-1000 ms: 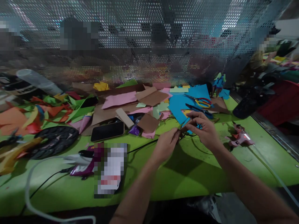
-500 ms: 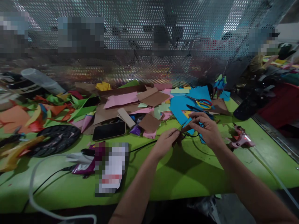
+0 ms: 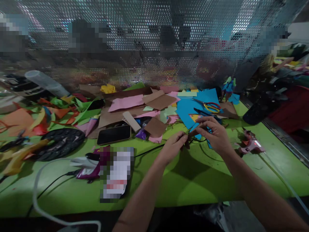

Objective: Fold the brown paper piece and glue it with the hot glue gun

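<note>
Over the green table (image 3: 193,180), my left hand (image 3: 173,147) and my right hand (image 3: 215,134) meet on one small paper piece (image 3: 196,130), blue with a brown part. Each hand pinches an end of it with its fingertips. The piece is partly hidden by my fingers. Just beyond my right hand lie blue paper sheets (image 3: 190,108), and scissors with red and yellow handles (image 3: 209,106) rest on them.
A pink glue gun (image 3: 251,145) lies to the right with its cord trailing off. A phone (image 3: 114,134), brown and pink paper scraps (image 3: 135,106), a black disc (image 3: 60,143), cables (image 3: 48,190) and orange and green scraps (image 3: 36,116) fill the left. A perforated metal screen (image 3: 145,48) stands behind.
My hands have stayed together on the small paper piece, with only slight finger shifts. The view has drifted a little.
</note>
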Demonstrator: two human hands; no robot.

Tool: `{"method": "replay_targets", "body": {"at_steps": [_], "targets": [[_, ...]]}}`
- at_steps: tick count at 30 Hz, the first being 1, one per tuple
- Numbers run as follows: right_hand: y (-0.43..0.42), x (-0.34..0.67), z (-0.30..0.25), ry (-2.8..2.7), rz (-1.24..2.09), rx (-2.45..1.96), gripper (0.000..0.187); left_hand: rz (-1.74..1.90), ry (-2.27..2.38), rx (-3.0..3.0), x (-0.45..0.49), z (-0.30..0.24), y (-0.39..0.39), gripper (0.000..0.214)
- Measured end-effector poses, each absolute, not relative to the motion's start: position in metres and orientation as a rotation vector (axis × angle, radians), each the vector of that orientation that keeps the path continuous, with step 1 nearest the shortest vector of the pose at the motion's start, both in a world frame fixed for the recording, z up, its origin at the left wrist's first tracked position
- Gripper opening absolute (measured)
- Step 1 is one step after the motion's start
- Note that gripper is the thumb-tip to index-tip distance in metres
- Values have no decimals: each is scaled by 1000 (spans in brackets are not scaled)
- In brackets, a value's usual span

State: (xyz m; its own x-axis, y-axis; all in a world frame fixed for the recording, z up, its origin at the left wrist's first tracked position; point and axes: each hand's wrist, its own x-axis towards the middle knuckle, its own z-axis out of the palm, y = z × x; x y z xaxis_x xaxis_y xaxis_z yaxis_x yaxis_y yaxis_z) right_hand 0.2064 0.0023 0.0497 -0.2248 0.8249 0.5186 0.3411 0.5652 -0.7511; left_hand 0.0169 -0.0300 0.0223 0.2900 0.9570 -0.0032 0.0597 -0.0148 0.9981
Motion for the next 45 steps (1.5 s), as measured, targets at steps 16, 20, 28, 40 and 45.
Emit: {"method": "replay_targets", "body": {"at_steps": [16, 20, 28, 40, 45], "targets": [[-4, 203, 53, -1825, 544, -948, 13, 1015, 896, 1028, 19, 22, -31, 29], [-5, 203, 55, -1816, 559, -963, 14, 1013, 929, 1050, 17, 22, -30, 23], [-4, 200, 50, -1741, 683, -995, 13, 1081, 1092, 1673, 23, 26, -35, 48], [-2, 200, 41, -1726, 1020, -967, 17, 1012, 1153, 1768, 22, 17, -33, 43], [1, 200, 36, -1762, 1148, -975, 23, 998, 1113, 1795, 20, 20, -32, 43]]}}
